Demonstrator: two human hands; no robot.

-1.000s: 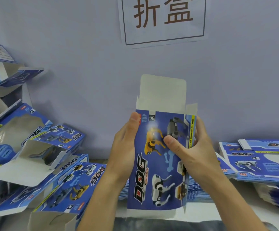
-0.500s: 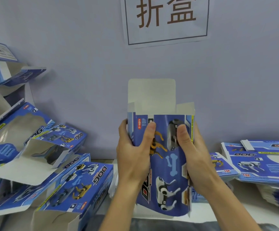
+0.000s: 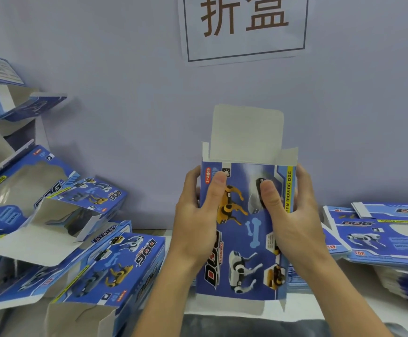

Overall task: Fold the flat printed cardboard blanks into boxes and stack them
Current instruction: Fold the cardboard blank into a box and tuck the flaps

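Observation:
I hold a blue printed cardboard box upright in front of me, its sides squared out into a tube. The white top flap stands straight up and small side flaps stick out at both top corners. My left hand grips the box's left edge with the thumb on the printed face. My right hand grips the right edge, thumb pressed on the face too. A stack of flat blanks lies on the table at the right. Folded boxes are piled at the left.
A pale wall with a paper sign rises right behind the table. The pile of folded boxes at the left leans up against the wall with open flaps sticking out. More flat blanks lie behind the held box.
The held blank has opened from flat into a squared tube. My left thumb came round onto the printed face and both hands moved up to grip near the top edges.

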